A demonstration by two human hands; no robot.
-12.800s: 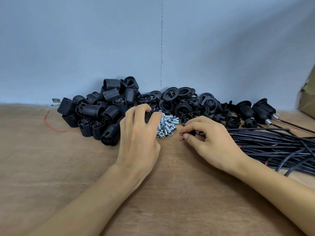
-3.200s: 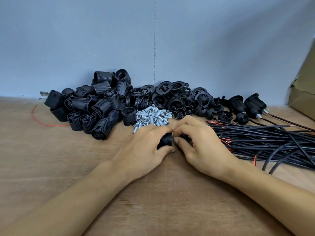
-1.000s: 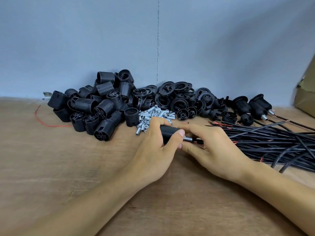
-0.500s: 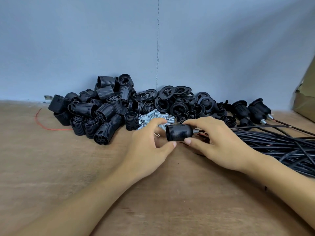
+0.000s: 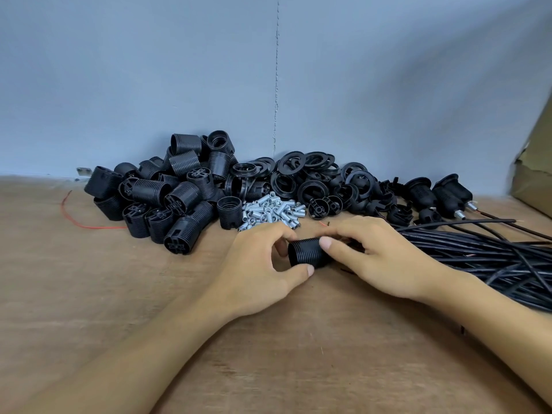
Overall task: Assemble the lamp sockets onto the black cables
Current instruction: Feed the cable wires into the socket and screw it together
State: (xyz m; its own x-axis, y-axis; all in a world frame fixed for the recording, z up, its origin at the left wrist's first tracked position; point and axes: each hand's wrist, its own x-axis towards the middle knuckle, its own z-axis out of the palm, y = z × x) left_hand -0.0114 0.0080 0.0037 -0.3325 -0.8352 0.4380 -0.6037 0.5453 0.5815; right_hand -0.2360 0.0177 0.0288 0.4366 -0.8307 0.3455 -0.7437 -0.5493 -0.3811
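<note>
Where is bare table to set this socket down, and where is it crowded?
Free: the front-left table, bordered by the socket pile, red wire and left forearm; also the patch between the forearms, below the left hand and right hand gripping the socket. Crowded: the wall strip of sockets, rings and metal sleeves; cables cover the right.

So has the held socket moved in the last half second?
Yes. The socket has come toward the person: it was right beside the pile of metal tubes and now sits clearly nearer than it.
</note>
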